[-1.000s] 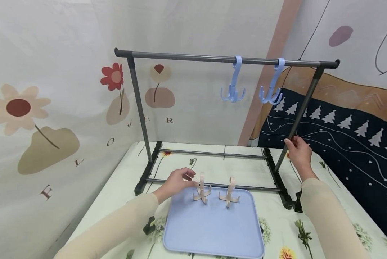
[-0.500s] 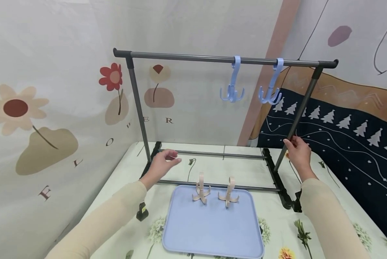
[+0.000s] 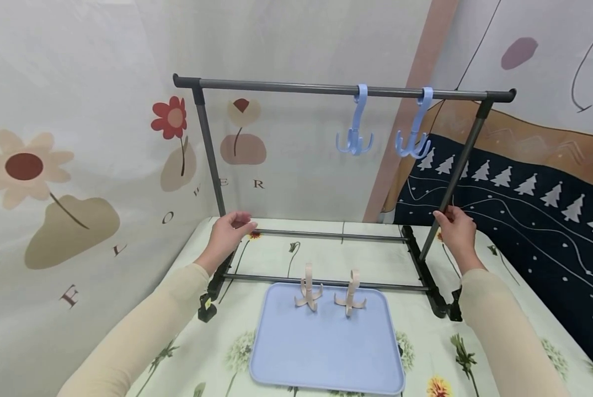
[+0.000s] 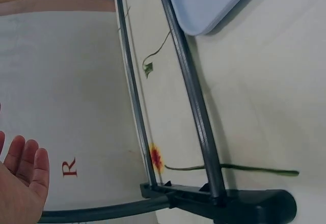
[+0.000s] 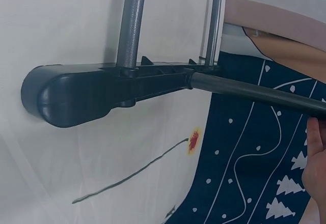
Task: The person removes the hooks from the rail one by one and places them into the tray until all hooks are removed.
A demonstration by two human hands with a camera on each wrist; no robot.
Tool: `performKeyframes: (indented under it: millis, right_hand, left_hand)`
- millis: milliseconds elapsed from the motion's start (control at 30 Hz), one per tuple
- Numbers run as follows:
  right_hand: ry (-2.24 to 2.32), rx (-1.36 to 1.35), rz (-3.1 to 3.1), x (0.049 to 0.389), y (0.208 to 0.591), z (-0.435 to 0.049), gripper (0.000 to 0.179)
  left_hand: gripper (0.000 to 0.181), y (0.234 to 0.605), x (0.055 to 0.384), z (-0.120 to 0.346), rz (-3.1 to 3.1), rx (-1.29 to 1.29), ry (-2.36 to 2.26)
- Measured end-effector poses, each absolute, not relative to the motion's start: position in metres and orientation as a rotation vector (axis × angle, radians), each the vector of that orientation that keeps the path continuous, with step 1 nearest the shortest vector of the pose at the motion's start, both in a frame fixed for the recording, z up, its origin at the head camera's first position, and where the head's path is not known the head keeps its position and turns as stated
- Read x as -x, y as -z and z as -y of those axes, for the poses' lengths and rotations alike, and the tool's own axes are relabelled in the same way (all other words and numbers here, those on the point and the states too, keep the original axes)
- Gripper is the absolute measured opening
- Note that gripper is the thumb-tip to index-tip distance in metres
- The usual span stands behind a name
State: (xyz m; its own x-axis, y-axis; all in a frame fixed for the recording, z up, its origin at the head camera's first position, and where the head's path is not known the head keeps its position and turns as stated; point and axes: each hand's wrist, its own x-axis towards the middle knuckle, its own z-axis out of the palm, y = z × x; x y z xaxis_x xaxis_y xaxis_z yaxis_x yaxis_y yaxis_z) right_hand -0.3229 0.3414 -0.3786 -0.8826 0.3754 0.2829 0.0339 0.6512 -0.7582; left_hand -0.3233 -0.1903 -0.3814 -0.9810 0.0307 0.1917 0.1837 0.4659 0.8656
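A dark grey garment rack [image 3: 276, 86] stands on the table. Two light blue four-prong hooks hang from the right half of its top bar, a nearer-centre hook [image 3: 358, 113] and a right-hand hook [image 3: 419, 121]. My right hand [image 3: 459, 234] grips the rack's right post [image 3: 462, 160] low down, thumb across it. Beside the lower left post [image 3: 208, 138] is my left hand [image 3: 224, 240], fingers loose and holding nothing; whether it touches the post I cannot tell. A blue tray [image 3: 326, 353] bears two beige hooks, a left hook [image 3: 308, 295] and a right hook [image 3: 351, 295].
Two thin lower bars, a rear bar [image 3: 321, 235] and a front bar [image 3: 326, 282], join the rack's black feet, seen as a left foot [image 4: 260, 206] and a right foot [image 5: 71, 94]. A small black piece [image 3: 207, 310] lies near the left foot. Printed cloth [image 3: 102, 110] covers the walls.
My left hand has moved from beside the left beige hook, leftward and away, to the rack's left post. The right hand keeps its grip on the right post.
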Motion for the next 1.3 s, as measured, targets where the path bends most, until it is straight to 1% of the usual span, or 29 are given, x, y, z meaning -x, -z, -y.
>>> performKeyframes:
  millis: [133,233,400,667,833,1067,1300]
  right_hand:
    - [-1.112,0.313,2.451,0.321,0.378,-0.341,0.053]
    - [-1.089,0.303,2.455,0.32,0.377,-0.341,0.052]
    - [-1.051,0.306,2.496,0.315,0.371,-0.342,0.047]
    - [-0.964,0.331,2.52,0.306,0.368,-0.347,0.046]
    - [-0.923,0.323,2.5,0.3,0.363,-0.345,0.046]
    - [-0.927,0.211,2.446,0.296,0.339,-0.331,0.05]
    - [-0.97,0.122,2.324,0.299,0.297,-0.311,0.052]
  left_hand:
    - [0.048,0.376,0.327,0.198,2.533,0.188,1.52]
    - [0.047,0.37,0.329,0.204,2.499,0.181,1.514]
    - [0.05,0.36,0.336,0.215,2.429,0.165,1.491]
    - [0.045,0.34,0.344,0.227,2.319,0.045,1.444]
    - [0.046,0.33,0.349,0.235,2.255,-0.046,1.455]
    - [0.052,0.319,0.362,0.24,2.244,-0.112,1.489]
    - [0.053,0.316,0.371,0.238,2.226,-0.142,1.513]
